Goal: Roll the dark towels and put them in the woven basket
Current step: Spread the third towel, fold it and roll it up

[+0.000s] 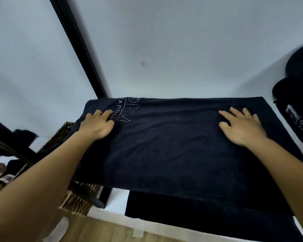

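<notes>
A black frame bar (80, 49) runs diagonally up the pale wall (182, 41), which carries 1 small mark (143, 63). Wood-pattern floor (103, 229) lies below the white surface (117, 201).

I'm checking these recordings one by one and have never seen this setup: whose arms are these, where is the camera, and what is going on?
There is no machine here. A person wears a wide-angle camera on the head, looking down, so the two bare arms are their own. A dark towel with white lettering lies spread on a white surface against a pale wall. The right hand lies flat on it, fingers spread. The left hand rests near the lettering with fingers bent; whether it pinches cloth is unclear. Nothing is lifted. The towel's left end overhangs a woven basket. More dark cloth is heaped at far right.
</notes>
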